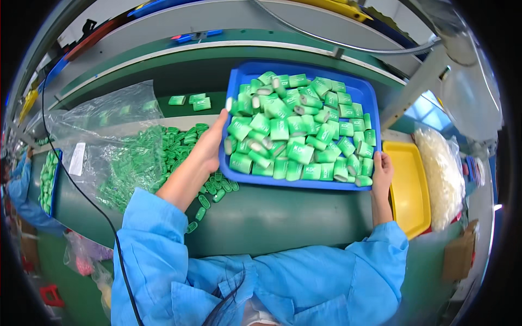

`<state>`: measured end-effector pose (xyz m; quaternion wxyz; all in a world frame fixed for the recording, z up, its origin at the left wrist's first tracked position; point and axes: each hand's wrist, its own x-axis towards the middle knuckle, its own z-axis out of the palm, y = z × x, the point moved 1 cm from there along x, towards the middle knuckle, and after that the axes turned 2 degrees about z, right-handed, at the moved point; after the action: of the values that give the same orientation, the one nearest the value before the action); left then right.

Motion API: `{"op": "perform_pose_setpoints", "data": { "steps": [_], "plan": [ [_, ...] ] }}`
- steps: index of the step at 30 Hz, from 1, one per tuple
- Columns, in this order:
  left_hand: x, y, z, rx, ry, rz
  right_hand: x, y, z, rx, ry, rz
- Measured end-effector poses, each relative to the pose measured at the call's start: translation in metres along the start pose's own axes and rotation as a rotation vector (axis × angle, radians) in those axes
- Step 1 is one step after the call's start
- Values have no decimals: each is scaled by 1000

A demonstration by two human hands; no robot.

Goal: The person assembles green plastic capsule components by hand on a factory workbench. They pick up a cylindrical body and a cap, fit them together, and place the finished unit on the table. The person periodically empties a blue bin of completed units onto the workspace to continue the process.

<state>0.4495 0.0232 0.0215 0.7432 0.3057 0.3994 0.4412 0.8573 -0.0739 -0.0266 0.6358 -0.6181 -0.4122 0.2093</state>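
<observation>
Both hands hold a blue plastic tray (360, 89) by opposite sides. It is heaped with many short green hollow casings (296, 126), some showing pale open ends. My left hand (211, 142) grips the left wall, its fingers partly hidden by the tray. At the lower right corner, my right hand (383, 173) has its fingers curled at the rim. Beside my left forearm lies a pile of small green oval plastic parts (176, 149), spilling from a clear plastic bag (117, 108).
Several loose green casings (201, 103) lie behind the pile. A yellow tray (409, 185) and a clear bag of whitish pieces (439, 174) stand at right. A black cable (81, 187) crosses the left side. Far left, another person's blue sleeve (20, 185) is near a second blue tray (53, 204).
</observation>
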Motion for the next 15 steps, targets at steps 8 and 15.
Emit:
{"op": "perform_pose_setpoints", "data": {
  "steps": [8,15],
  "plan": [
    [7,-28,1,-3,26,189,-25,15,-1,110,94,-146],
    [21,-44,-6,-24,98,436,-25,16,6,92,145,-128]
  ]
}}
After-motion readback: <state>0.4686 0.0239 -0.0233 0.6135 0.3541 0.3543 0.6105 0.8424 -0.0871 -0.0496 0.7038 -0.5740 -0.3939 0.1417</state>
